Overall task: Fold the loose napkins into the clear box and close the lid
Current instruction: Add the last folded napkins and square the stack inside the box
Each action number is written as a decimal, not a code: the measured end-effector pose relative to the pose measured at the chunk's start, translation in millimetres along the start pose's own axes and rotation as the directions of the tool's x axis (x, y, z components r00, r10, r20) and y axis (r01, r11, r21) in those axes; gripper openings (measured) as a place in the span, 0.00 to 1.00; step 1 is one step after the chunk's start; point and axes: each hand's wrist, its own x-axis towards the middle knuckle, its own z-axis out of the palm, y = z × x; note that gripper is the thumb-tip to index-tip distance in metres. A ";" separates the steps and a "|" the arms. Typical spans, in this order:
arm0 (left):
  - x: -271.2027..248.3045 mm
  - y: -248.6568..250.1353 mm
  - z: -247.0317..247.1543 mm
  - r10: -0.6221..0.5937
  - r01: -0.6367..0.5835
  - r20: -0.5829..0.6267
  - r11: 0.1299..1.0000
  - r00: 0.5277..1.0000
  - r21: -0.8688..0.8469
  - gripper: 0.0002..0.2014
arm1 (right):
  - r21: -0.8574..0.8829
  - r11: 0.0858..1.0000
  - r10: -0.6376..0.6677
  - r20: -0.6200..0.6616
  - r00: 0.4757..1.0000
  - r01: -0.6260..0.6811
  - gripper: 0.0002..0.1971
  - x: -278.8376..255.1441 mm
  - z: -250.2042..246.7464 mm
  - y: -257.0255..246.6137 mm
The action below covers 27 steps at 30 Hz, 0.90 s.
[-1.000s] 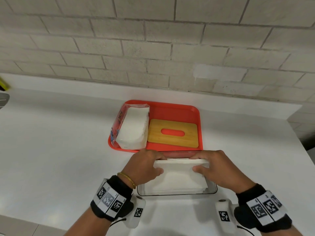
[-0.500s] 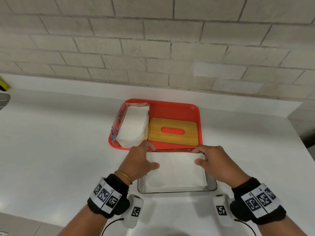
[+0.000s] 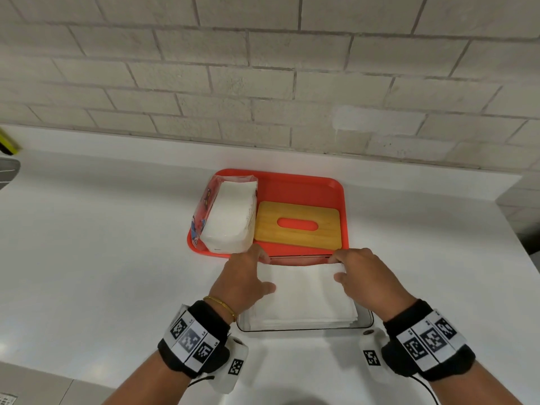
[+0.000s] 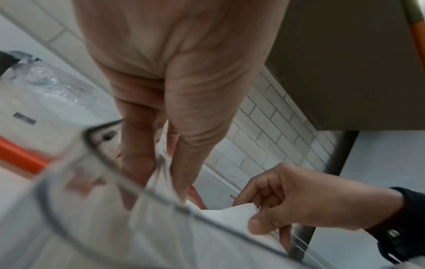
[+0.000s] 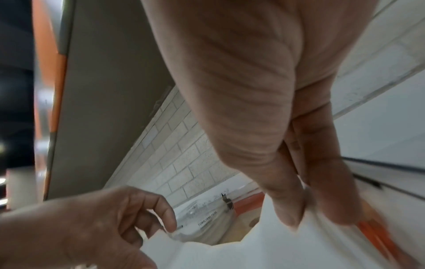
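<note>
Hidden and blurred bits
Both hands cover the clear box's (image 3: 304, 328) far corners; its rim (image 4: 96, 156) blurs beside the left fingers (image 4: 138, 145).

A plain kitchen or canteen-style work area, by the look of it. A wide white bench (image 3: 117, 258) runs along a wall of pale painted brick (image 3: 263, 83) at twelve o'clock. On the bench, at about twelve o'clock from the person, an orange serving tray (image 3: 295, 182) carries an opened pack of paper napkins (image 3: 228, 217) and a bamboo lid (image 3: 298, 238).
</note>
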 end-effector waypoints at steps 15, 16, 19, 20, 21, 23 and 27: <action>-12.4 2.1 9.1 0.191 -0.256 0.249 0.931 0.949 0.262 0.17 | -0.077 0.977 -0.193 0.079 0.978 0.199 0.21 -18.0 14.6 -6.6; -11.8 0.8 7.8 0.203 -0.279 0.288 0.926 0.936 0.254 0.18 | -0.079 0.976 -0.193 0.127 0.973 0.203 0.22 -18.0 16.9 -5.4; -6.2 1.6 -13.1 0.285 -0.319 0.284 0.944 0.915 0.080 0.15 | -0.050 0.976 -0.205 0.128 0.970 0.213 0.22 -19.4 17.1 0.0; -3.8 1.5 -24.6 0.311 -0.319 0.230 0.948 0.922 0.001 0.12 | -0.028 0.975 -0.220 0.078 0.972 0.223 0.20 -19.1 15.4 1.4; 0.4 -0.1 -36.8 0.316 -0.312 0.138 0.949 0.939 -0.052 0.08 | 0.005 0.972 -0.233 0.008 0.972 0.233 0.18 -18.7 13.2 3.2; 13.6 -7.9 -61.8 0.254 -0.264 -0.104 0.960 0.962 -0.090 0.04 | 0.068 0.965 -0.241 -0.159 0.957 0.254 0.14 -17.2 10.6 8.1; 53.7 -43.9 -91.1 -0.090 0.046 -0.302 0.988 0.949 -0.149 0.04 | 0.027 0.968 -0.214 -0.428 0.878 0.250 0.17 -14.0 13.3 23.1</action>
